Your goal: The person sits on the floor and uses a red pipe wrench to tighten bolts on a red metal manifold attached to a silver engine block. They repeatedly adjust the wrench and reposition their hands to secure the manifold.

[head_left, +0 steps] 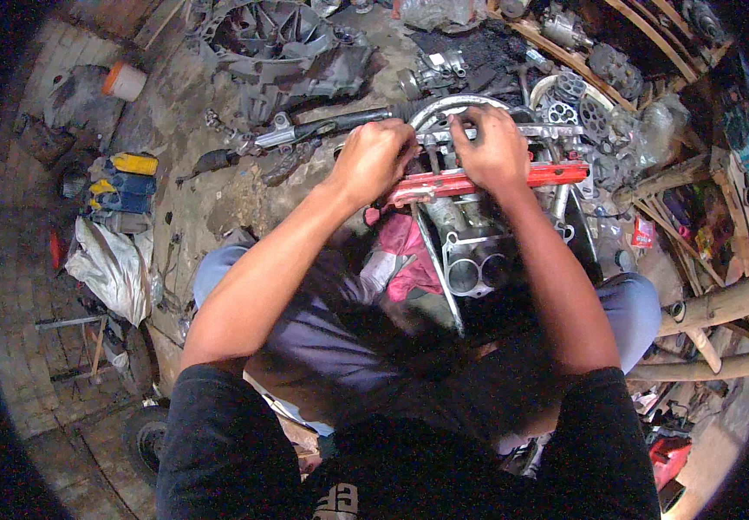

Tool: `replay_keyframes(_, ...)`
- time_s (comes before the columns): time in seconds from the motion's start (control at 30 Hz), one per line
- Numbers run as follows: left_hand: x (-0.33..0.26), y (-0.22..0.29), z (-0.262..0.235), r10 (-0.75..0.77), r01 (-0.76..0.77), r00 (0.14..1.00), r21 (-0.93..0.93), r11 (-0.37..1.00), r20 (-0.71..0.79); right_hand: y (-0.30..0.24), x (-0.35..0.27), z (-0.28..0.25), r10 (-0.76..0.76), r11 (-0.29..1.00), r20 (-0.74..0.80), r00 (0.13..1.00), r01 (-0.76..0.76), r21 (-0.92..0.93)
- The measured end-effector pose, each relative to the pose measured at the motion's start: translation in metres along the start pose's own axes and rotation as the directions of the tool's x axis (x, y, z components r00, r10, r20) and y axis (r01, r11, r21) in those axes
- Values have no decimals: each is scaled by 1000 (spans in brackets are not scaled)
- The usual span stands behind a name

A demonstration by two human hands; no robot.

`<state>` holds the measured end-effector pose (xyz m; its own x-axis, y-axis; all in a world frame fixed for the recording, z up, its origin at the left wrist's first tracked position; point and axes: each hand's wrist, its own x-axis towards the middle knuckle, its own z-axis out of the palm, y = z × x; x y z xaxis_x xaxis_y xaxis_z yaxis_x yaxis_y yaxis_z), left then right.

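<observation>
My left hand (374, 158) is closed, fingers curled at the left end of a silvery metal engine part (556, 132); what they grip is hidden. My right hand (493, 146) bends over the same part's upper edge, thumb and fingertips drawn together, and I cannot make out what is in them. Just below both hands a red bar (556, 174) lies crosswise, passing under my right wrist. Nearer my body is a metal casting with two round openings (467, 276), between my legs. Beside it hangs a pink cloth (411, 247).
A large finned metal housing (266, 35) lies at the back left, near a black-and-silver tube (331, 126). Round perforated parts (594, 120) crowd the back right. Wooden poles (713, 303) stick out at the right. Yellow-and-blue bottles (123, 193) and a white sack (114, 269) lie at the left.
</observation>
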<state>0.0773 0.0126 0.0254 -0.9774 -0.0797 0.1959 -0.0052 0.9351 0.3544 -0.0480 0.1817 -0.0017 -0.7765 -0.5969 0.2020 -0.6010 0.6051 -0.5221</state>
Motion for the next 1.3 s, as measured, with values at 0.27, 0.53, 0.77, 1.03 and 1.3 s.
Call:
replay_keyframes(0.27,-1,-3,-11,-23,4,992,152,988,122,-3,-2,-3,1,1000,5,1000,-1,-2)
replay_keyframes(0.53,-2,-12,-36,-65,67,997,-74,995,32,-3,-1,-2,19,995,-35,999,-16,103)
replay_keyframes(0.77,4,-3,-62,-18,45,993,-244,969,113,7,0,-24,-160,861,-35,987,157,485)
replay_keyframes(1.03,17,20,-64,82,-78,997,-222,972,7,-14,-24,-49,-370,872,123,921,299,387)
replay_keyframes(1.3,25,24,-61,38,-10,995,-280,960,96,-18,-26,-40,-290,878,-19,957,273,393)
